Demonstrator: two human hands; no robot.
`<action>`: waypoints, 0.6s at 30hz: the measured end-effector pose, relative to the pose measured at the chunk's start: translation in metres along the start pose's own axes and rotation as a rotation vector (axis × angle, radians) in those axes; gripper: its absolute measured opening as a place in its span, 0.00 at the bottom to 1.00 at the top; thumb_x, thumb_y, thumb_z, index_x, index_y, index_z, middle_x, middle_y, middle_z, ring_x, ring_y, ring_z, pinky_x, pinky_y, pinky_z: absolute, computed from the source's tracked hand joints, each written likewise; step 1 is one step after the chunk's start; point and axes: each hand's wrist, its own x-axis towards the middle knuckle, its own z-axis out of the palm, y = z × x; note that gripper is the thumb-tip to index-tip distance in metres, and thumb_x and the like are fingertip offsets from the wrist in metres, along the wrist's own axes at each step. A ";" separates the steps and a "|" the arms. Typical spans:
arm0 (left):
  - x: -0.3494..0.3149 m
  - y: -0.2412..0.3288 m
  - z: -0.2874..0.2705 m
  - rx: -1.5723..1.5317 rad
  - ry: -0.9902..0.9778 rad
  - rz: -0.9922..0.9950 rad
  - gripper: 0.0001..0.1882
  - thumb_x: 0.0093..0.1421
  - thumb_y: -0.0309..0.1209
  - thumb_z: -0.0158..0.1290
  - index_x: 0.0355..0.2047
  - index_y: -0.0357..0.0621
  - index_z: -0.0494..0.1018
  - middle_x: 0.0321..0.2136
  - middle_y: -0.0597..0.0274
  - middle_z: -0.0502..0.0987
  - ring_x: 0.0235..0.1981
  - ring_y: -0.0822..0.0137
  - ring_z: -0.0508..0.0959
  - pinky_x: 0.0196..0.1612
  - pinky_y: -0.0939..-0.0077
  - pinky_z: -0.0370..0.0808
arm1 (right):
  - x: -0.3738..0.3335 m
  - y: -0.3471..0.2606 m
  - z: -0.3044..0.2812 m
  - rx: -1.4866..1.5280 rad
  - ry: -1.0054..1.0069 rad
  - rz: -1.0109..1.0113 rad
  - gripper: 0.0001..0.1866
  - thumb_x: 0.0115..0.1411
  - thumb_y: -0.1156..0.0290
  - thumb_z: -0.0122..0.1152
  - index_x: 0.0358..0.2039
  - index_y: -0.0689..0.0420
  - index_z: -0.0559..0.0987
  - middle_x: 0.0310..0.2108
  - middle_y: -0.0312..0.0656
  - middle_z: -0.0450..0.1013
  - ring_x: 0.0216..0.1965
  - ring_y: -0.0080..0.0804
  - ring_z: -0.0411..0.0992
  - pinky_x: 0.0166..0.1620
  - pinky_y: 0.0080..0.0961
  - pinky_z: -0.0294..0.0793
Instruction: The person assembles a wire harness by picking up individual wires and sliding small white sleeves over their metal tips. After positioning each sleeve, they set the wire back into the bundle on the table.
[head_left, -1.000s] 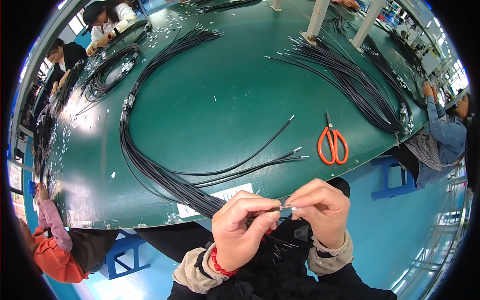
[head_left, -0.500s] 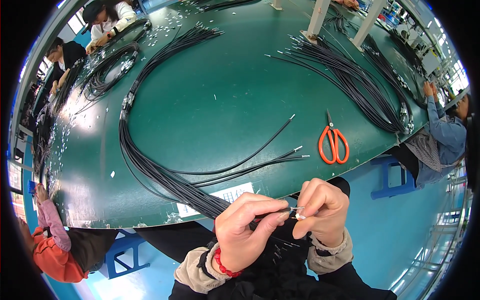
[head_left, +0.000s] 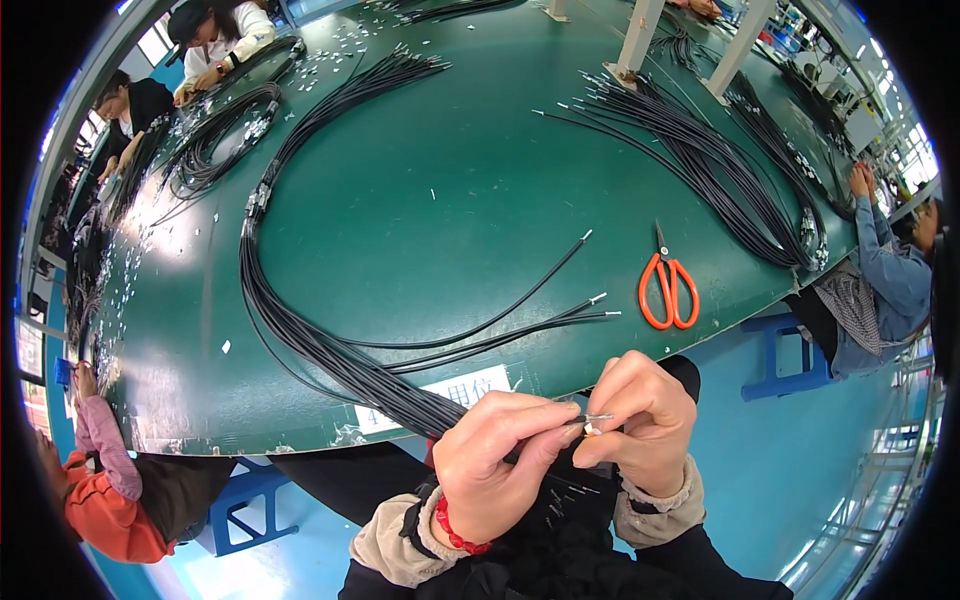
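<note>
Just off the table's near edge, my left hand (head_left: 495,460) pinches a black cable near its end, thumb against fingers. The cable's pale, bare tip (head_left: 600,417) points right into my right hand (head_left: 645,425), whose thumb and fingers are closed around it. Below the tip shows a small white piece (head_left: 591,430), at the fingers of the right hand; what kind it is I cannot make out. A thick bundle of black cables (head_left: 330,350) curves over the table and runs down behind my left hand. Three loose cable ends with light tips (head_left: 598,298) lie to the right of it.
Orange-handled scissors (head_left: 668,290) lie on the green table (head_left: 480,190), right of the cables. More black cable bundles (head_left: 720,165) rest at the right, near grey posts (head_left: 637,45). A white label (head_left: 470,388) is stuck by the near edge. Several people work around the table.
My right hand has shifted slightly left and up, closer to my left hand. The white piece now sits nearer the left fingertips, and more of the cable tip shows above it.
</note>
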 end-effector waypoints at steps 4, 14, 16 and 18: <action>0.000 0.003 0.004 0.024 0.021 0.004 0.13 0.44 0.13 0.59 0.32 0.35 0.75 0.27 0.56 0.76 0.27 0.69 0.77 0.28 0.82 0.74 | 0.000 -0.003 0.003 -0.005 0.024 -0.018 0.17 0.36 0.72 0.76 0.21 0.57 0.72 0.25 0.39 0.69 0.22 0.20 0.64 0.25 0.16 0.62; -0.004 0.007 0.008 0.071 0.044 0.047 0.14 0.44 0.12 0.59 0.32 0.37 0.75 0.27 0.57 0.76 0.27 0.70 0.76 0.27 0.83 0.72 | -0.002 -0.009 0.000 0.005 0.025 0.041 0.14 0.42 0.76 0.72 0.22 0.58 0.72 0.26 0.42 0.71 0.23 0.20 0.66 0.25 0.15 0.64; -0.005 0.006 0.008 0.078 0.050 0.064 0.14 0.44 0.12 0.59 0.32 0.38 0.75 0.27 0.58 0.76 0.26 0.70 0.77 0.27 0.83 0.72 | -0.003 -0.009 -0.001 0.008 0.018 0.049 0.14 0.42 0.77 0.72 0.23 0.59 0.71 0.27 0.43 0.70 0.24 0.20 0.65 0.26 0.15 0.63; -0.006 0.005 0.009 0.081 0.052 0.073 0.15 0.44 0.12 0.59 0.32 0.38 0.74 0.28 0.58 0.76 0.26 0.70 0.77 0.27 0.83 0.73 | -0.003 -0.009 0.000 -0.016 0.036 0.033 0.13 0.42 0.77 0.72 0.22 0.59 0.72 0.26 0.42 0.72 0.23 0.21 0.68 0.24 0.16 0.65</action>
